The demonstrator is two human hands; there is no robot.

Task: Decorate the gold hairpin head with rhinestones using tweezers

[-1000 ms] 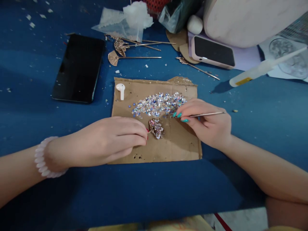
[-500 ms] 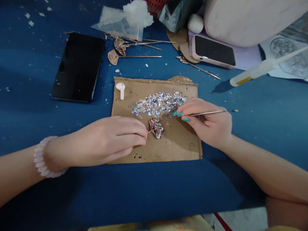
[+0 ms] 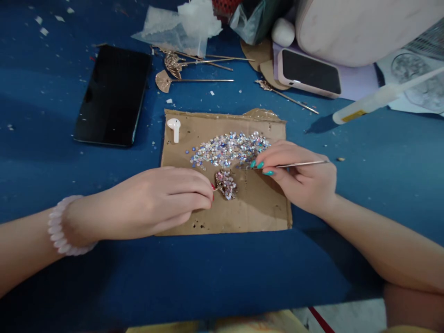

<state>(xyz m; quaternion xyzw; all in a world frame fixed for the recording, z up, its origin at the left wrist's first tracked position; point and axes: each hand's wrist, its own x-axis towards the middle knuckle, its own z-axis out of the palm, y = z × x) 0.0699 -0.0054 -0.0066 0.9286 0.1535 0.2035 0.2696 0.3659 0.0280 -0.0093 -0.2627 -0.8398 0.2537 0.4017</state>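
Observation:
My left hand (image 3: 166, 199) is closed on the thin stem of a hairpin, whose head (image 3: 226, 184) is crusted with pink and silvery stones. That head rests over a piece of cardboard (image 3: 256, 208). Between the fingertips of my right hand (image 3: 298, 178) is a slim metal tool (image 3: 305, 163) like tweezers, its tip pointing left just above the hairpin head. Right beside the tip lies a pile of small rhinestones (image 3: 225, 149) in blue, white and clear. Part of the pile is hidden behind my right fingers.
A white earbud (image 3: 174, 129) lies on the cardboard's upper left corner. Left of it is a black tablet (image 3: 113, 97). Metal hairpins (image 3: 201, 81) lie behind, near a plastic bag (image 3: 173, 32). Toward the right are a phone (image 3: 310, 73) and a glue bottle (image 3: 367, 104).
Almost nothing differs. The whole view has shifted very slightly, and both hands keep their places by the hairpin head and the rhinestones.

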